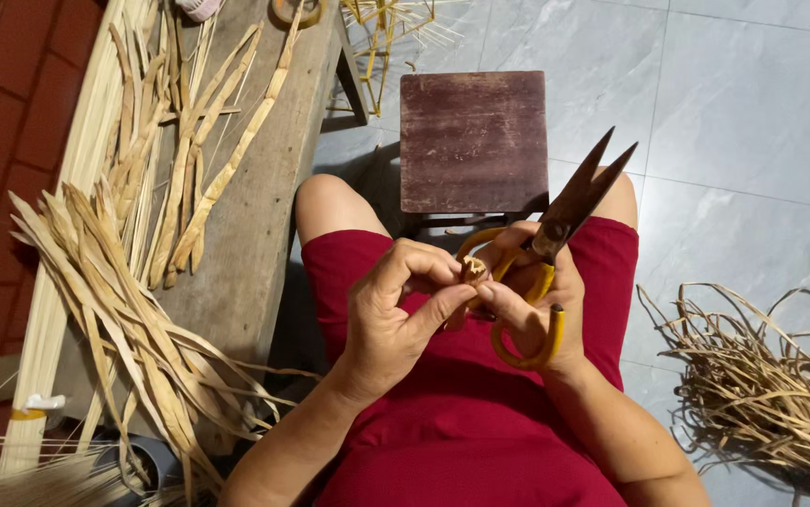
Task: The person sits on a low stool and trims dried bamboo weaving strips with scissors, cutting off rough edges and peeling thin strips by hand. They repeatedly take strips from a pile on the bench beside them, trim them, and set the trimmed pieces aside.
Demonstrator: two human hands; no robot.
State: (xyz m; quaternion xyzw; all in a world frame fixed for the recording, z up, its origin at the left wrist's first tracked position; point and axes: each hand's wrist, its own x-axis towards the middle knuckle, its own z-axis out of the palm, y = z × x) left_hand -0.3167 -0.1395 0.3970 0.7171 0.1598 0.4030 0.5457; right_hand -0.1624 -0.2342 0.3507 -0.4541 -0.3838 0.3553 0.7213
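Note:
My left hand [396, 314] pinches a small tan rolled piece of dried leaf [473, 270] between thumb and fingertips, above my lap in a red garment [466, 413]. My right hand [536, 300] also touches that piece with its fingertips while holding large scissors [565, 221]. The scissors have yellow loop handles and dark blades, slightly apart, pointing up and to the right.
A small dark wooden stool [473, 141] stands beyond my knees on grey floor tiles. On the left, a wooden bench [255, 235] carries long dried leaf strips [123, 282]. A tangled pile of thin dried trimmings [771, 394] lies on the floor at right.

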